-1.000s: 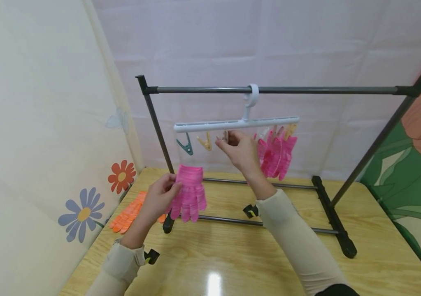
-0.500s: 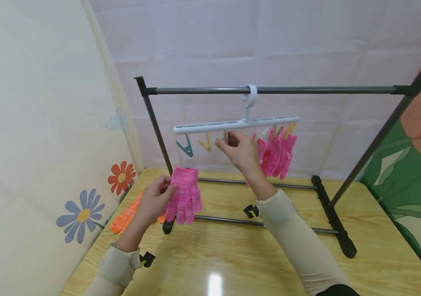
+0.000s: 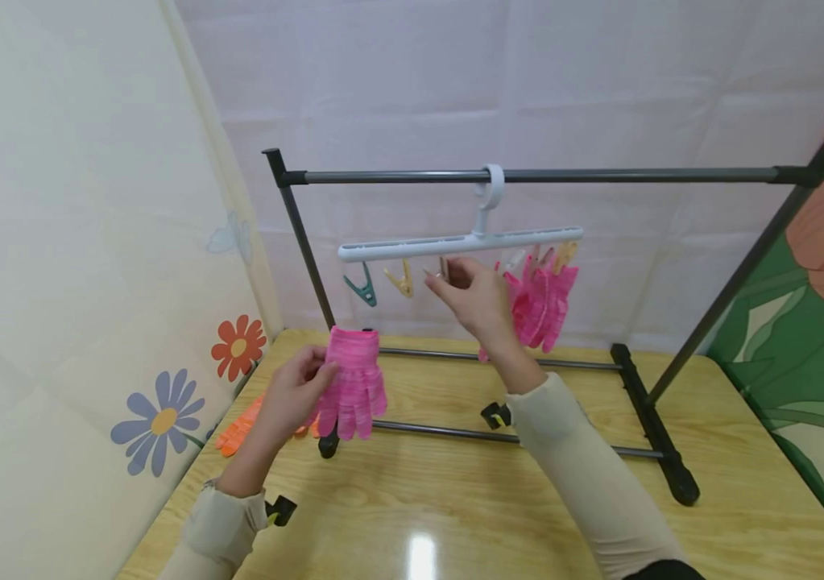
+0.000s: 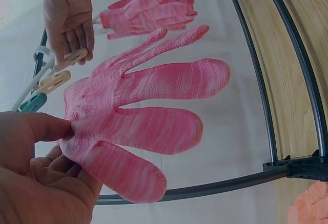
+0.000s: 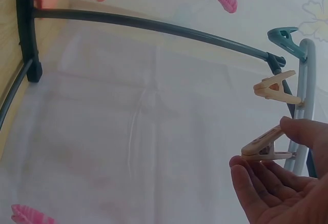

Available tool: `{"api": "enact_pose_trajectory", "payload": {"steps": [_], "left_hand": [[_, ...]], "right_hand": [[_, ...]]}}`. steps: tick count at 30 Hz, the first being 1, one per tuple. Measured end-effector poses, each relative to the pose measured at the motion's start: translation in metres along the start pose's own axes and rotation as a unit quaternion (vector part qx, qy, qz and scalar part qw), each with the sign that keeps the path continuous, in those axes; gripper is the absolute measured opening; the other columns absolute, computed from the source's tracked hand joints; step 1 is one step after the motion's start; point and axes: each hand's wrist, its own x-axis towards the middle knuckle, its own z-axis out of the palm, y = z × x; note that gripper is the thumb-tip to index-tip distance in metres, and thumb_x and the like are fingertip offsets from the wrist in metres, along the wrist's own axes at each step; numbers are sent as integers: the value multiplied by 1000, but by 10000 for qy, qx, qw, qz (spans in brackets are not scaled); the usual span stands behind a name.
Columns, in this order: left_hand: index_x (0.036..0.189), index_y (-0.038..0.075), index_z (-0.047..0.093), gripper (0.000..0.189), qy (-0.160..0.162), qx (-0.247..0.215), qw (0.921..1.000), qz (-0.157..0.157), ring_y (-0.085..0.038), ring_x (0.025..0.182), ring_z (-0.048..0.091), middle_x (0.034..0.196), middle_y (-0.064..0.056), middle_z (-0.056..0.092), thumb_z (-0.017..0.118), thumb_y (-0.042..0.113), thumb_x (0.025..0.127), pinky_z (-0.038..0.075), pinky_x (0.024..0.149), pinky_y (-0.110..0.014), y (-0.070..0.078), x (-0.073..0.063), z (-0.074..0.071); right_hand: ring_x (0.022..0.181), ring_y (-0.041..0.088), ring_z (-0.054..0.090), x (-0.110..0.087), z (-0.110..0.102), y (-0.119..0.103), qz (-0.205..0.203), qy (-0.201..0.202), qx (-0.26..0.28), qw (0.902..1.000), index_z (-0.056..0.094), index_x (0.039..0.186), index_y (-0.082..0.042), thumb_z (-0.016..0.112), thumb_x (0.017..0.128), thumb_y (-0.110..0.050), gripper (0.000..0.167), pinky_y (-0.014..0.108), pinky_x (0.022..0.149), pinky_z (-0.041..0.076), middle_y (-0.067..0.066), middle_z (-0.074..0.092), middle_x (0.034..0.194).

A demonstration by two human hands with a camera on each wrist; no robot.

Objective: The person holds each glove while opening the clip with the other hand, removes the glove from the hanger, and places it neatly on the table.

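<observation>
My left hand pinches a pink knitted glove by its side edge, thumb in front, cuff up and fingers hanging down. In the left wrist view the same glove fills the middle. My right hand holds a beige clothespin between thumb and fingers, under the white clip hanger. Left of that hand hang a yellow clothespin and a teal clothespin, both with nothing in them. Several pink gloves hang from clips at the hanger's right end.
The hanger hooks over the top bar of a dark metal rack, whose feet stand on a wooden table. Orange gloves lie on the table at the left, behind my left forearm. A white curtain hangs behind the rack.
My left hand has drifted left with the pink glove, away from the clips. My right hand has stayed at the beige clothespin.
</observation>
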Motion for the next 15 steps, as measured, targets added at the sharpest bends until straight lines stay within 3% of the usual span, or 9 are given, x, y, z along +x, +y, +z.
{"api": "enact_pose_trajectory", "payload": {"steps": [7,15], "left_hand": [[115,3,63,27,-73,-86,9999,-49,-19,78,62,97,-11,73,61,27,103,51,67,-27,-4,0,-7],[115,5,63,27,-9,1,9993,-372,-18,77,59,96,-10,72,62,29,103,49,65,-26,-8,-2,-14]], "right_hand": [[112,25,68,-1,-8,2,198,-39,26,9998,68,126,-8,79,90,-33,45,41,95,55,10,71,121],[114,29,67,-2,-20,5,120,158,-166,9997,65,131,-3,75,93,-33,49,42,96,55,15,69,126]]}}
